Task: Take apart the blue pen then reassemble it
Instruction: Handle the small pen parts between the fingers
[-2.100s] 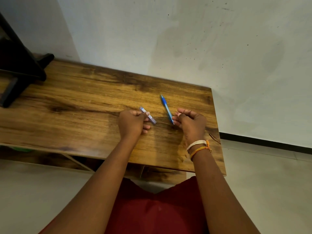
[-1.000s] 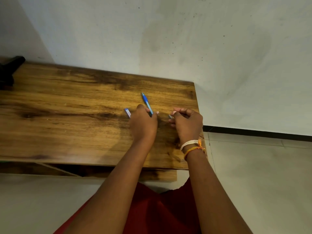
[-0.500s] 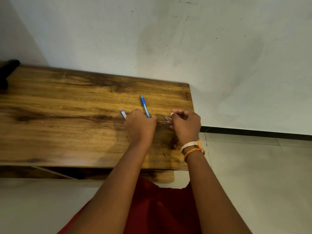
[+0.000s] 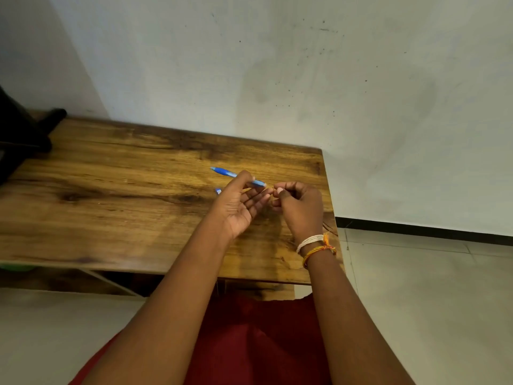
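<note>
My left hand [image 4: 238,207] palm-up over bench [image 4: 111,190], fingers relaxed, thumb and forefinger pinching blue pen barrel [image 4: 236,175]. Right hand [image 4: 298,207] curled, fingertips pinching tiny part, too small to identify, just off barrel's open end. Short blue piece [image 4: 218,191] peeks out behind left hand; can't tell if it's lying on bench.

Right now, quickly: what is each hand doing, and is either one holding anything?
Left hand: palm up, holding the blue plastic pen barrel with its thumb.
Right hand: fingers curled, pinching something too small to identify.
</note>
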